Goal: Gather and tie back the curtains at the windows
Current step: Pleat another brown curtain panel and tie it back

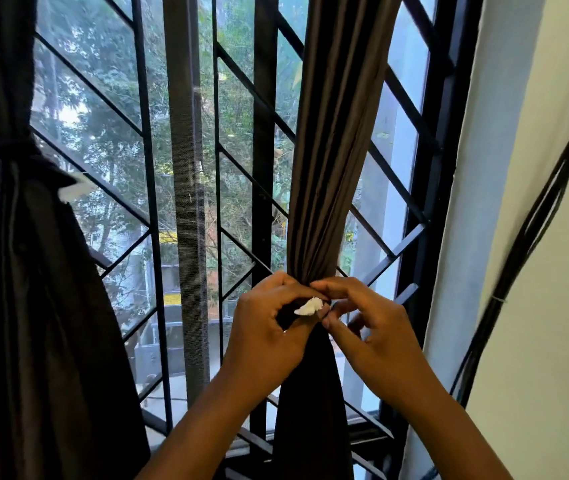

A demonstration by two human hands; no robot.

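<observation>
Right curtain (328, 150), gathered into a narrow bundle before the window grille (241, 81). Left hand (272, 327) grip curls around the bundle; right hand (369, 327) grip pinches a white tie end (308, 307). Left curtain (16, 271) hangs already tied.

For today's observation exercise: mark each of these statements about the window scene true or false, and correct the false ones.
1. The left curtain is already tied back. True.
2. Both hands are at the right curtain. True: the left hand and right hand meet on the gathered fabric.
3. The small piece between the fingers is red. False: the piece is white.
4. The window has plain glass with no bars. False: a dark metal grille crosses it.
5. Black cables run along the right wall. True.
</observation>
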